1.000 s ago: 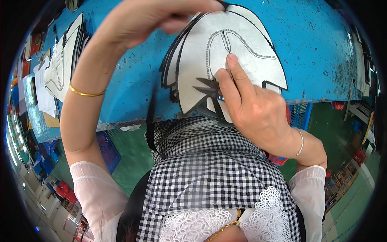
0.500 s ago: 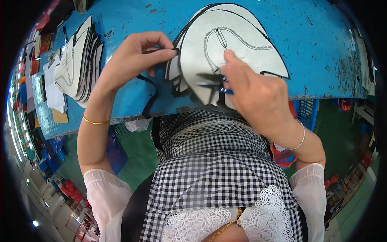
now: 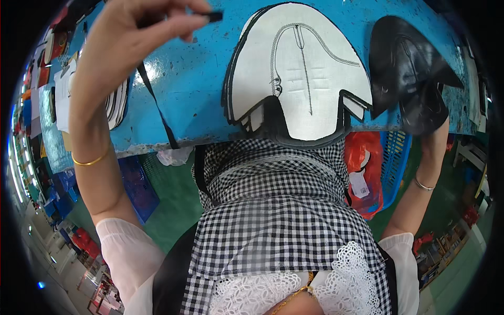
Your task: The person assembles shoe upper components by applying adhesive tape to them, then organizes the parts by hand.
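A white shoe-upper piece [image 3: 304, 68] with grey stitch lines lies on top of a stack at the near edge of the blue table [image 3: 189, 100]. My left hand [image 3: 131, 42] is raised over the table's left part and pinches the end of a thin black strip [image 3: 157, 107], which trails down to the table edge. At the right edge of the table, my right hand [image 3: 437, 137] holds a black shoe-upper piece [image 3: 407, 68] from beneath; that piece hides most of its fingers.
A second stack of white cut pieces [image 3: 118, 102] lies on the table behind my left forearm. Under the table's right side stand a blue plastic basket [image 3: 394, 157] and a red bag [image 3: 362, 168]. The floor is green.
My right hand has left the white piece, moved out to the right and now holds a black piece. My left hand has lifted up and left with the black strip.
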`<state>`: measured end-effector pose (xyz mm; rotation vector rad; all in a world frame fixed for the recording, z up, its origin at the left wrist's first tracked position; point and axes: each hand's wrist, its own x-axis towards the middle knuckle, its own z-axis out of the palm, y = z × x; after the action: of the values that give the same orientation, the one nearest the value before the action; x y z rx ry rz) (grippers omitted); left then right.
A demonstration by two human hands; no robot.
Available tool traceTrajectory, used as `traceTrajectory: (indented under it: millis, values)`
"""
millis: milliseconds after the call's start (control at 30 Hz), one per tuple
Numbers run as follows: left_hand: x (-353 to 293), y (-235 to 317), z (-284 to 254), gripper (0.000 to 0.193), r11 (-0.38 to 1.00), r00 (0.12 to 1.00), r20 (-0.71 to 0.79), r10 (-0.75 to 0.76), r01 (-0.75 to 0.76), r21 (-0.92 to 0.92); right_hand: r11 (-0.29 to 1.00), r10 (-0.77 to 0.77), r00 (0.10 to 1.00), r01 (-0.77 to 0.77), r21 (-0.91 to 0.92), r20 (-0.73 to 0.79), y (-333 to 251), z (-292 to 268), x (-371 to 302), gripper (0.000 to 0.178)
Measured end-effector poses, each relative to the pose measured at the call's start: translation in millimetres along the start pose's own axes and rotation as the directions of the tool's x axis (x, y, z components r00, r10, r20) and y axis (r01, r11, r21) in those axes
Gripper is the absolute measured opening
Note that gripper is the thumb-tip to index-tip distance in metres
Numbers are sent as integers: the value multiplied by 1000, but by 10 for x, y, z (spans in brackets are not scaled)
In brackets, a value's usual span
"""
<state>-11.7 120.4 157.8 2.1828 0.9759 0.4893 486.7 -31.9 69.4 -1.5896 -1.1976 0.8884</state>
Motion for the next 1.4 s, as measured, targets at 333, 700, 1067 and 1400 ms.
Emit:
traceTrajectory:
  millis: [333, 700, 1067, 1400]
  values:
    - [682, 367, 712, 7, 973, 797, 592, 123, 20, -229, 980, -1, 1000, 6, 199, -24, -574, 658, -189, 28]
    - [772, 388, 998, 8, 995, 814, 575, 86, -101, -5, 887, -250, 769, 426, -180, 588, -829, 1287, -104, 12]
    - [870, 438, 681, 16, 896, 816, 517, 259, -403, 187, 725, -322, 490, 678, -121, 810, -848, 1394, 112, 18]
    - [1003, 601, 529, 26, 975, 690, 716, 104, -214, 64, 554, -355, 687, 701, -450, 634, -897, 1490, -8, 20]
